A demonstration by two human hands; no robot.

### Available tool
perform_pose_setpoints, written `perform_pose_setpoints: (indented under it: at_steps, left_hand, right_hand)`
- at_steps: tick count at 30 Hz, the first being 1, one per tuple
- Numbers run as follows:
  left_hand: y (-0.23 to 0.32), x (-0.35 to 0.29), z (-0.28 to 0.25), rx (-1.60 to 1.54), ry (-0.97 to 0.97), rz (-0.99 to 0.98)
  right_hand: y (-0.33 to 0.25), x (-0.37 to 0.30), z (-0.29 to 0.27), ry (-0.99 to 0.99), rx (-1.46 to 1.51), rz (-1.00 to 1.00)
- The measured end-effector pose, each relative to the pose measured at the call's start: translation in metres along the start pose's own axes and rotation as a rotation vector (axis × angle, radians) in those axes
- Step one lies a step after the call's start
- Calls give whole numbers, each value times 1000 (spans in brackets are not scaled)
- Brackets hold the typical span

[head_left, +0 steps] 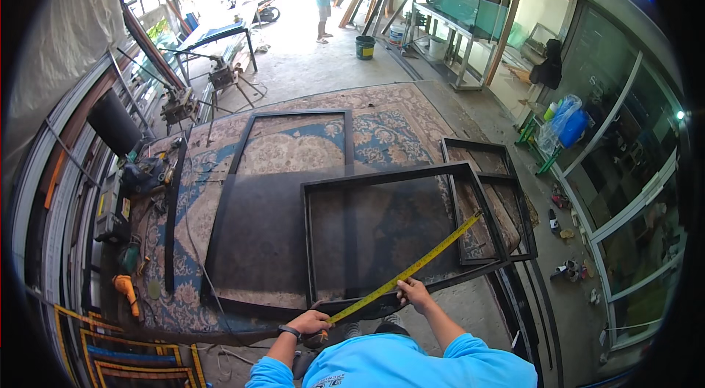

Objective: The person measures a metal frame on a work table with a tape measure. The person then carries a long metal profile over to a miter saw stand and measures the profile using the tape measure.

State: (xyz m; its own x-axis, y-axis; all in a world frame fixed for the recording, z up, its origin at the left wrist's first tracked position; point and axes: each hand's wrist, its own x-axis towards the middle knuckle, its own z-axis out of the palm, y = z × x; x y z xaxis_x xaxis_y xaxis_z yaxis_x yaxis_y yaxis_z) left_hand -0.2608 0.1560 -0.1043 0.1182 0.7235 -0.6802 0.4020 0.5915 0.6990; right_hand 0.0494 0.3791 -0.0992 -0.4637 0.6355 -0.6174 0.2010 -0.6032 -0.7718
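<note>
Diagonally, yellow tape measure (411, 269) spans both grips (over frame (396, 230)).

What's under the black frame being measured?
Under the black frame: a larger dark frame on the left, smaller frames on the right, all on a patterned carpet. Mesh hides detail beneath.

Both bare forearms reach up from the lower edge out of blue sleeves. The left hand (311, 323), a dark band at its wrist, is closed in a fist on the near end of the tape (411, 269). The right hand (416, 292), just right of it and slightly farther out, presses fingers down on the tape.
</note>
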Motion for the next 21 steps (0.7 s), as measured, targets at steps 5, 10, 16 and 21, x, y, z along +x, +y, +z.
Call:
perform_pose_setpoints:
  at_steps: [5, 10, 16, 21]
  left_hand:
    - [1, -2, 1, 2, 24, 10]
    - [5, -3, 0, -6, 16, 4]
    - [19, -26, -1, 22, 33, 38]
    - [20, -61, -21, 155, 117, 97]
  right_hand:
    - [2, -2, 1, -4, 21, -42]
    - [3, -2, 5, 36, 51, -54]
    - [4, -11, 11, 177, -4, -81]
    - [2, -20, 4, 249, 51, -150]
